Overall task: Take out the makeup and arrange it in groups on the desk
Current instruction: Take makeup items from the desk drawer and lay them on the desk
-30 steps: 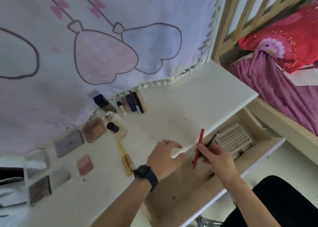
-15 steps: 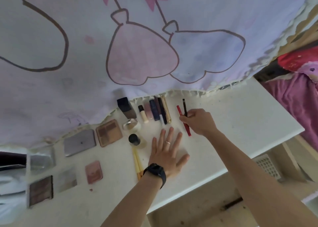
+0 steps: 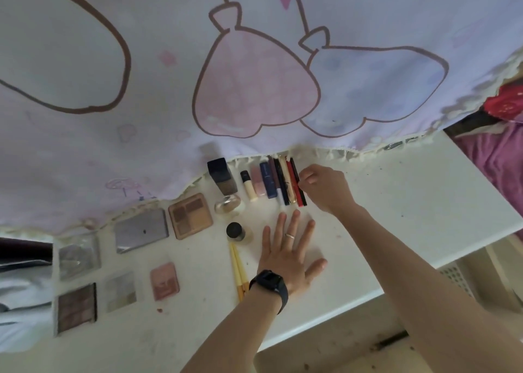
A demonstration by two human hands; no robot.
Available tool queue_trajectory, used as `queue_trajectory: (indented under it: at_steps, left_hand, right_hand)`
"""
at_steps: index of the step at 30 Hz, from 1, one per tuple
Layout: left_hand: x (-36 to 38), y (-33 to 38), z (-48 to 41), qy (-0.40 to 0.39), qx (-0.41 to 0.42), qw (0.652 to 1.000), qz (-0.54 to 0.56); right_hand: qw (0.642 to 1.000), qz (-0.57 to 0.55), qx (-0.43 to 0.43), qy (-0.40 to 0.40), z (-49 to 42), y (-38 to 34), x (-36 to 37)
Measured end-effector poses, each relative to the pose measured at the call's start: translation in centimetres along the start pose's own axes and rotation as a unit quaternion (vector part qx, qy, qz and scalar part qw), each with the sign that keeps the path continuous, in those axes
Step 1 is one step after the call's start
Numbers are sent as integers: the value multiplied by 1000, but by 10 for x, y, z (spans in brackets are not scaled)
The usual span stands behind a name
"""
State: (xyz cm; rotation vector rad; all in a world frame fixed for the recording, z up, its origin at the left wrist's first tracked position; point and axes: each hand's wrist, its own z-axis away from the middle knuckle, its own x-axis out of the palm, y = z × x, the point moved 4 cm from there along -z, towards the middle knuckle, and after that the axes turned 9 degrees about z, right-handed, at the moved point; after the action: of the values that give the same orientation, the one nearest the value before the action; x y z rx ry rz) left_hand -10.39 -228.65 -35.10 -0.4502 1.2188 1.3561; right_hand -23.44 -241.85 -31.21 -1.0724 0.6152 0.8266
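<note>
On the white desk (image 3: 410,202) a row of stick-shaped makeup lies by the curtain hem: a concealer (image 3: 249,187), a pink tube (image 3: 258,181), a blue tube (image 3: 267,181), dark and cream pens, a red pencil (image 3: 293,184) and a black pencil (image 3: 300,187). My right hand (image 3: 325,187) is at the row's right end, fingertips curled onto the black pencil. My left hand (image 3: 285,255), with a ring and a black watch, lies flat with spread fingers just in front of the row, holding nothing.
Left of the row stand a dark bottle (image 3: 222,176), a glass jar (image 3: 227,205) and a black-capped jar (image 3: 236,231). Two yellow brushes (image 3: 239,273) and several palettes (image 3: 190,215) lie further left. A printed curtain (image 3: 254,89) hangs behind. An open drawer (image 3: 339,353) is below the desk edge.
My right hand carried the red and black pencils from the drawer to the row; they now lie against its right end. My left hand left the drawer and lies flat on the desk.
</note>
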Motion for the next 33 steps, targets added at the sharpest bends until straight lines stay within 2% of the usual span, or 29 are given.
queue_trajectory:
  at_steps: [4, 8, 14, 17, 20, 22, 24, 26, 28, 30, 31, 33]
  left_hand:
    - [1, 0, -2, 3, -2, 1000, -1]
    - [0, -3, -3, -1, -8, 1000, 1]
    - [-3, -5, 0, -15, -28, 999, -10]
    - [-10, 7, 12, 34, -27, 999, -2]
    - [-6, 46, 35, 160, 45, 986, 35]
    - [14, 90, 53, 196, 161, 964, 77]
    - [42, 129, 65, 159, 249, 947, 125]
    - [78, 160, 65, 67, 258, 953, 145]
    - [115, 172, 53, -41, 173, 969, 172]
    - [149, 178, 34, -132, 71, 969, 198]
    - [162, 181, 24, -161, 39, 964, 209]
    - [180, 186, 4, -172, 6, 957, 234]
  right_hand:
    - [1000, -3, -17, 2, 3, -3, -2]
    - [993, -112, 8, 32, 28, 2, -10]
    - [944, -272, 98, 160, 166, 79, -7]
    - [914, -295, 201, 190, 249, 140, 19]
    - [877, -279, 325, 217, 310, 198, 48]
    - [856, -266, 384, 222, 338, 230, 62]
    - [847, -270, 405, 214, 350, 250, 71]
    - [839, -314, 399, 194, 352, 264, 77]
    - [827, -365, 391, 175, 347, 274, 81]
    - [824, -385, 382, 161, 342, 284, 84]
    - [829, -384, 377, 155, 340, 288, 86]
    - [834, -384, 365, 152, 337, 294, 89]
